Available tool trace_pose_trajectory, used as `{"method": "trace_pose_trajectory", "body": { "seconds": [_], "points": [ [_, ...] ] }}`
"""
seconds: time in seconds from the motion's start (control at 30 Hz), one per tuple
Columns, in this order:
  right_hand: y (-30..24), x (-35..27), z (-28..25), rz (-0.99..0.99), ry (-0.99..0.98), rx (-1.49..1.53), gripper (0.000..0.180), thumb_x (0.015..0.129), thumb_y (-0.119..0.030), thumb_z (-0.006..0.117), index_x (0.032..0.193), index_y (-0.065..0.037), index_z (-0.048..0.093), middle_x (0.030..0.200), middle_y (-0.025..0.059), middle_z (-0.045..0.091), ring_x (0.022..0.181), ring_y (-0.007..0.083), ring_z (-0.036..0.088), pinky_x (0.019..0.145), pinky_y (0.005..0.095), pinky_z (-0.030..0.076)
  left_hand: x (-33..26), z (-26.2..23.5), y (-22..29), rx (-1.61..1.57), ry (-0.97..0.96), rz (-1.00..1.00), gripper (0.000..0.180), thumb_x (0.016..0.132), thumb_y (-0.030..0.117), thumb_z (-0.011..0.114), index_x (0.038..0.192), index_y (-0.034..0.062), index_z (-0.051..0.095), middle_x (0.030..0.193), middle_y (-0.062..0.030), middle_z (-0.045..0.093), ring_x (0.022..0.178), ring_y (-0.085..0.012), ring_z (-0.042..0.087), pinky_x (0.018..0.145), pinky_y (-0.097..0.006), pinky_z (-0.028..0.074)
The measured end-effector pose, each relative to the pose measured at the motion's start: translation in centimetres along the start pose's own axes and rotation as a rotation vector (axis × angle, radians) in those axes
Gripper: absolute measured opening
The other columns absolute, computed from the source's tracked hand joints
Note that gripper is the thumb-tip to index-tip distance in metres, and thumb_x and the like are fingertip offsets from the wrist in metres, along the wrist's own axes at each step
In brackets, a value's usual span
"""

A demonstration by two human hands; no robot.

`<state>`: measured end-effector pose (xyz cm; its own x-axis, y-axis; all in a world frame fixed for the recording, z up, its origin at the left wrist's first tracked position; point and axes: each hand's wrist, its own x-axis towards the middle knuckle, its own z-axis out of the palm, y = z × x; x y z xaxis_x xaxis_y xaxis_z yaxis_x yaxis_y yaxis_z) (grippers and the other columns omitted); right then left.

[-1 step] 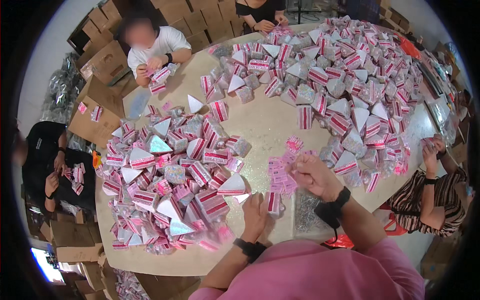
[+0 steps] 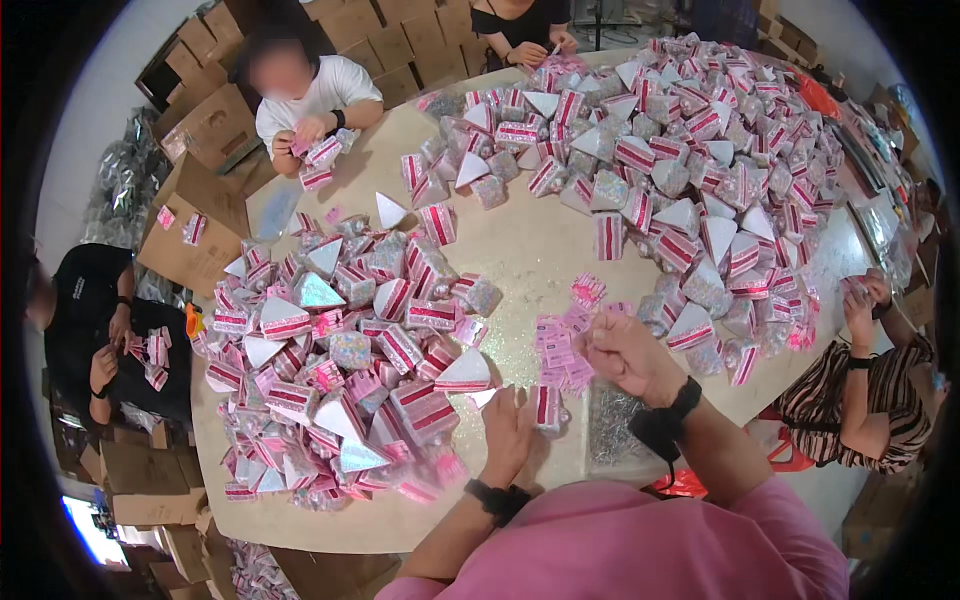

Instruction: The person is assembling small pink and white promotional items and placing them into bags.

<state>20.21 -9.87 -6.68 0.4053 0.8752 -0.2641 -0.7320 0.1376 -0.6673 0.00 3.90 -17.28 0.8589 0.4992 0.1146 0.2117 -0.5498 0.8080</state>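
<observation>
At the far left, a person in black is seated beside flattened cardboard boxes, with small pink items held in the lap. Further in, a large heap of wedge-shaped pink-and-white boxes is spread over the left half of the pale round tabletop. Behind it, at the far edge, a person in a white shirt is seen with one such box in both hands.

Near the front edge, the left hand is laid on the tabletop with fingers curled, and a small pink-and-white striped box is pinched between thumb and fingers; a dark watch is worn on that wrist. Just beside it, loose pink labels are scattered on the tabletop. The right hand is held just above these labels, its fingertips pressed together on one small pink label, and a black band is worn at the wrist. A silvery glittering sheet lies under the right forearm.

To the right, a second, larger heap of boxes covers the far side, and a person in a striped top is seated at the right rim.
</observation>
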Motion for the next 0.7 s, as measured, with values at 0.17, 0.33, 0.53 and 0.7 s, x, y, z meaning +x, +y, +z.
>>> {"method": "trace_pose_trajectory", "body": {
  "seconds": [0.17, 0.33, 0.53, 0.7],
  "points": [
    [1.1, -2.7, 3.6, 0.042, 0.134, -0.269, 0.012, 0.088, -0.011, 0.058, 0.081, -0.002, 0.054, 0.064, 0.0061, 0.058, 0.044, 0.0092, 0.048, 0.039, 0.0211, 0.035, 1.1, -4.9, 9.9, -0.12, 0.091, 0.148, 0.033, 0.084, 0.015, 0.06, 0.112, -0.0017, 0.053, 0.105, -0.0214, 0.055, 0.097, -0.0372, 0.053, 0.085, -0.042, 0.042],
    [3.2, -5.5, 5.2, 0.146, 0.06, -0.32, 0.012, 0.088, -0.011, 0.061, 0.084, -0.001, 0.056, 0.066, 0.0064, 0.061, 0.045, 0.009, 0.051, 0.039, 0.0213, 0.037, 0.1, -6.3, 12.6, -0.037, -0.07, 0.326, 0.021, 0.08, 0.006, 0.064, 0.099, 0.0001, 0.058, 0.087, -0.0175, 0.059, 0.079, -0.0327, 0.058, 0.068, -0.038, 0.047],
    [4.5, -7.2, 5.4, 0.14, 0.039, -0.148, 0.009, 0.088, -0.01, 0.061, 0.085, -0.003, 0.057, 0.065, 0.0049, 0.059, 0.044, 0.0065, 0.048, 0.039, 0.0194, 0.034, -1.2, -7.1, 13.4, 0.092, -0.044, 0.388, 0.011, 0.078, 0.002, 0.064, 0.086, 0.0016, 0.056, 0.075, -0.0148, 0.054, 0.068, -0.0327, 0.055, 0.06, -0.038, 0.044],
    [4.3, -8.2, 6.3, 0.145, 0.066, -0.26, 0.008, 0.088, -0.011, 0.061, 0.083, -0.005, 0.058, 0.06, 0.0019, 0.055, 0.044, 0.0052, 0.045, 0.04, 0.0195, 0.033, -2.1, -6.6, 13.6, 0.081, -0.042, 0.358, 0.017, 0.079, 0.004, 0.062, 0.094, 0.0021, 0.056, 0.081, -0.014, 0.056, 0.073, -0.0296, 0.057, 0.063, -0.038, 0.045]
  ]
}}
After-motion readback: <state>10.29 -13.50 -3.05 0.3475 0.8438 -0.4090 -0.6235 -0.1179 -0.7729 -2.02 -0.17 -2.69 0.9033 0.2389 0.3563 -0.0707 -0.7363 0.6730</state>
